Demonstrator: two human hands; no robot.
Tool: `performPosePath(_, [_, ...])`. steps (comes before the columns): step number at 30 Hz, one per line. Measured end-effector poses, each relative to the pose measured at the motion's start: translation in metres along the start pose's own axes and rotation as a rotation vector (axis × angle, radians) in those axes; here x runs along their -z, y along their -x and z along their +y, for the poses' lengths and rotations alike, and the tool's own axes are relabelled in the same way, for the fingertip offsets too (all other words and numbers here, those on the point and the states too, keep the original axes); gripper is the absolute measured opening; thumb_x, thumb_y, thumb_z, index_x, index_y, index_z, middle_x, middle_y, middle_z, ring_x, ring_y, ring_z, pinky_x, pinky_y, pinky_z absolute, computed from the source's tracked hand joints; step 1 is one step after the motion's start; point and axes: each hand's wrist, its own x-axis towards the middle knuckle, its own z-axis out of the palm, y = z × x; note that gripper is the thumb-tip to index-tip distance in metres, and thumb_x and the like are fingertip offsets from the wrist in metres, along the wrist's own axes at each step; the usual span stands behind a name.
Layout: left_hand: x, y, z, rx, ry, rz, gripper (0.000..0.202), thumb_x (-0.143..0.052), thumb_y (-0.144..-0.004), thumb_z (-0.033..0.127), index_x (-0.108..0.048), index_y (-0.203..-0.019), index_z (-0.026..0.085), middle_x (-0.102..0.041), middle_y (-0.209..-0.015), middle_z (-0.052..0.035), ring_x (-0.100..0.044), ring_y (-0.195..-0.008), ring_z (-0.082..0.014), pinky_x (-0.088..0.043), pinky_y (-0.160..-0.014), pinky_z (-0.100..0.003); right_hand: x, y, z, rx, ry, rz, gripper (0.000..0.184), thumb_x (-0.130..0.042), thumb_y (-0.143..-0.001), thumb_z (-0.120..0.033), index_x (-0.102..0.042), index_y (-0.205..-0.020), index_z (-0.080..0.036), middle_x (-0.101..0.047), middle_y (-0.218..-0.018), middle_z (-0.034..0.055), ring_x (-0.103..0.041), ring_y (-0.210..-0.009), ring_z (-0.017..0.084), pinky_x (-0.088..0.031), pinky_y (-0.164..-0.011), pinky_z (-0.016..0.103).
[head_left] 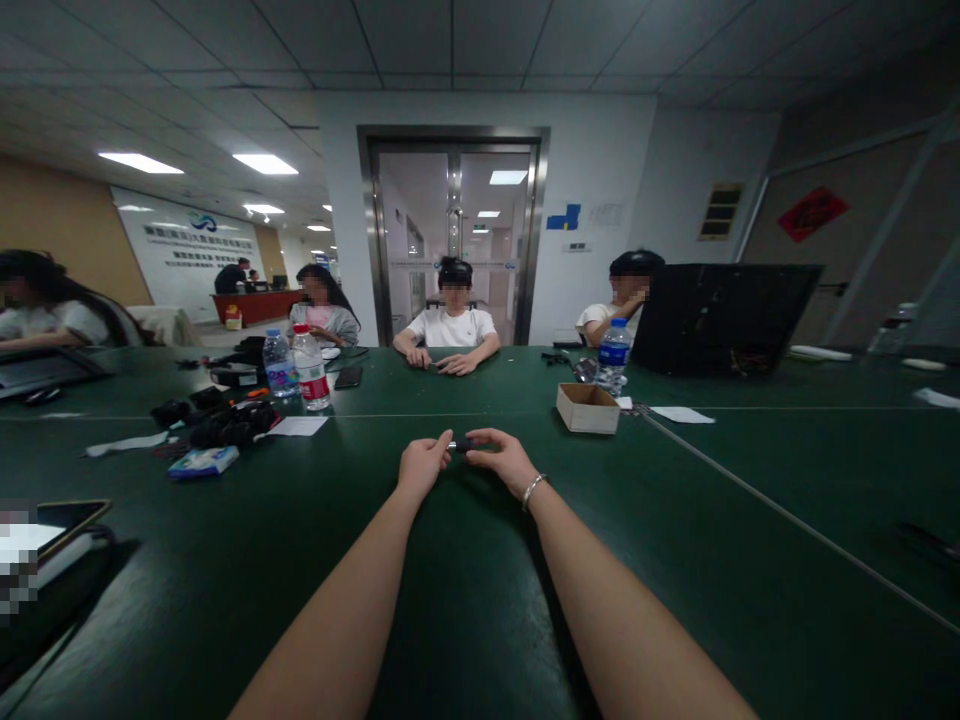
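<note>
Okay, head view only. I see the left hand (424, 465) and right hand (504, 460) meeting at mid worktop (480, 600). Fingertips of both are pinching a small dark part (466, 445) between them, low over the surface. I can't tell what the part is, too small. A box (588, 408) sits open, beyond the right hand and apart from it. Two bottles (310, 368) stand far left and a third bottle (613, 355) stands behind the box, next to a laptop (720, 318). A person (452, 325) sits opposite, hands on the worktop.
</note>
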Motion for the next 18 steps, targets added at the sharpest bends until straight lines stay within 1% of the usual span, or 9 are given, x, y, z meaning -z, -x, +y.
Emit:
performPosePath(4, [0.0022, 0.0001, 0.0012, -0.049, -0.084, 0.009, 0.059, -0.041, -0.069, 0.07, -0.059, -0.054, 0.015, -0.052, -0.047, -0.0013, -0.045, -0.045, -0.0127, -0.032, -0.049, -0.025, 0.002, -0.0006, 0.0012, 0.006, 0.015, -0.013, 0.044, -0.077, -0.05, -0.019, -0.065, -0.092, -0.017, -0.059, -0.089, 0.0024, -0.059, -0.07, 0.013, -0.046, -0.069, 0.027])
performPosePath(10, [0.0025, -0.0028, 0.0011, -0.013, -0.087, 0.0, 0.053, -0.043, -0.072, 0.063, -0.057, -0.051, 0.016, -0.049, -0.045, 0.0, -0.043, -0.043, -0.0125, -0.031, -0.048, -0.025, 0.0023, -0.0014, 0.0019, 0.021, -0.003, -0.011, 0.041, -0.077, -0.05, -0.017, -0.064, -0.089, -0.018, -0.059, -0.092, 0.002, -0.058, -0.071, 0.013, -0.045, -0.072, 0.028])
performPosePath(14, [0.0018, -0.0064, 0.0005, 0.031, -0.068, -0.008, 0.049, -0.045, -0.072, 0.059, -0.057, -0.051, 0.017, -0.048, -0.044, 0.0006, -0.042, -0.041, -0.0122, -0.03, -0.047, -0.025, 0.0021, -0.0014, 0.0007, 0.018, -0.007, -0.015, 0.04, -0.076, -0.05, -0.015, -0.064, -0.088, -0.017, -0.06, -0.089, 0.0016, -0.059, -0.073, 0.013, -0.045, -0.074, 0.028])
performPosePath(18, [0.0015, -0.0078, -0.0002, 0.041, -0.076, -0.011, 0.048, -0.046, -0.071, 0.058, -0.056, -0.049, 0.017, -0.047, -0.043, 0.0009, -0.042, -0.041, -0.0122, -0.03, -0.048, -0.025, 0.0024, -0.0017, 0.0007, 0.008, -0.024, -0.035, 0.041, -0.077, -0.049, -0.015, -0.064, -0.089, -0.017, -0.062, -0.089, 0.0024, -0.059, -0.073, 0.014, -0.046, -0.074, 0.029])
